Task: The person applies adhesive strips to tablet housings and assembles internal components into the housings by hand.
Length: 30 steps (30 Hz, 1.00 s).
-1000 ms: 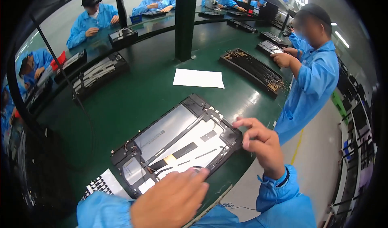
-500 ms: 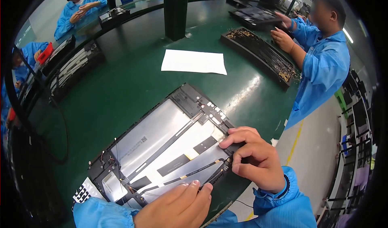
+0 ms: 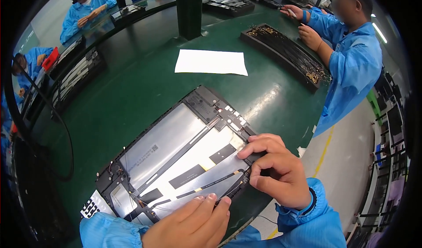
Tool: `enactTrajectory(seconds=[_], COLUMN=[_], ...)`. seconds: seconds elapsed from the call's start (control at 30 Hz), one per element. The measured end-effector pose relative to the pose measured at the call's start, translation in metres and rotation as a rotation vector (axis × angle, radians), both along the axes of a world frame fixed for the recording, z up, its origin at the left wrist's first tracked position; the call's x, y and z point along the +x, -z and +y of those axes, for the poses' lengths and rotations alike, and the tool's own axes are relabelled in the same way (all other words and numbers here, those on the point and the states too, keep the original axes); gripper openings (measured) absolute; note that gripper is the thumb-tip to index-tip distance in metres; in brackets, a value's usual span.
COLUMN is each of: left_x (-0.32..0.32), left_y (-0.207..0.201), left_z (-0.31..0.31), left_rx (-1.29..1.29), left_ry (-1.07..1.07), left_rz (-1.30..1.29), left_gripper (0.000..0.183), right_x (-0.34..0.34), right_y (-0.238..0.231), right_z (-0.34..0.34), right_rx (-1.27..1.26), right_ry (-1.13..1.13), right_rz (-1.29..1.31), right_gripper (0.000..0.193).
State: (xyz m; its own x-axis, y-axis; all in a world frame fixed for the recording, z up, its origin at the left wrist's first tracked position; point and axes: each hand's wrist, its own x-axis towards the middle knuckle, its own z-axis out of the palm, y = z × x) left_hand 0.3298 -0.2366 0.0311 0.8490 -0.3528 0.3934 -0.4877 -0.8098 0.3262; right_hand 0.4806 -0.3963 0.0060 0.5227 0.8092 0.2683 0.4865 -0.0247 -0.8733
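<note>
L hand [image 3: 193, 221] flat, R hand [image 3: 283, 175] half-curled, both on opened device [image 3: 160, 138]; R grip unclear.

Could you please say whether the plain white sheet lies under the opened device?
No, the plain white sheet lies beyond the opened device, green tabletop between them.

Over the last second the right hand [image 3: 281, 173], lower right, has brought its fingertips down onto the opened device [image 3: 176, 155], and a dark tray [image 3: 231, 5] has appeared at top centre.
</note>
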Motion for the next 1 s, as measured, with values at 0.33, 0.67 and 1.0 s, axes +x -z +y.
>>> enactTrajectory(seconds=[0.33,0.67,1.0], left_x=[0.008,0.026,0.024], left_y=[-0.006,0.003,0.006], left_z=[-0.004,-0.010,-0.011], left_rx=[0.030,0.032,0.063], left_ry=[0.018,0.021,0.022], left_rz=[0.030,-0.005,0.006], left_gripper=[0.022,0.027,0.030], right_x=[0.004,0.009,0.024], right_y=[-0.003,-0.005,0.001], right_z=[-0.001,-0.002,-0.015], right_rx=[0.011,-0.016,0.130], right_ry=[-0.005,0.009,0.000], right_rz=[0.040,0.015,0.122], right_gripper=[0.005,0.005,0.009])
